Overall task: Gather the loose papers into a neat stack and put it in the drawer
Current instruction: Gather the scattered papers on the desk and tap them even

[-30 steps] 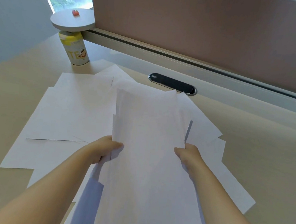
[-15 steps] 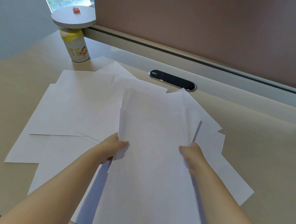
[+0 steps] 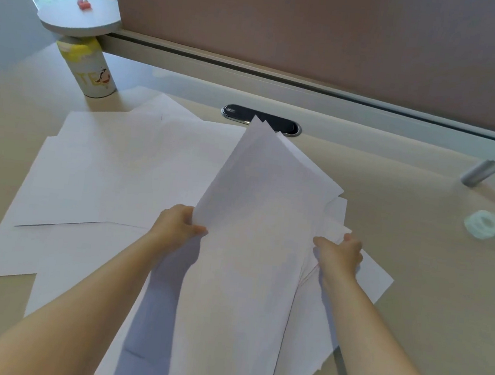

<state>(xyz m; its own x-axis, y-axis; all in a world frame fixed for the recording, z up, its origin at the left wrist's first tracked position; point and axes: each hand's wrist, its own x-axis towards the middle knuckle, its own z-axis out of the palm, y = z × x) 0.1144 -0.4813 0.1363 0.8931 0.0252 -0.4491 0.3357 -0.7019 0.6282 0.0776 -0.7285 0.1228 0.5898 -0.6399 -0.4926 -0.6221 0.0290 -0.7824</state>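
Together, left hand (image 3: 179, 229) and right hand (image 3: 338, 253) pinch a lifted sheaf of white paper sheets (image 3: 255, 218), tilted toward one o'clock over loose white sheets (image 3: 104, 172) on the beige desk (image 3: 415, 266)

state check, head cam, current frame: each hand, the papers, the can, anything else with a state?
left hand: grips the left edge of the held sheets
right hand: grips their right edge
held sheets: lifted, tilted, far corners fanned, not squared
loose papers: spread flat on the desk, overlapping, not gathered
desk: bears the papers
can: upright, left of the papers
cable port: partly hidden by the sheets
drawer: not in view
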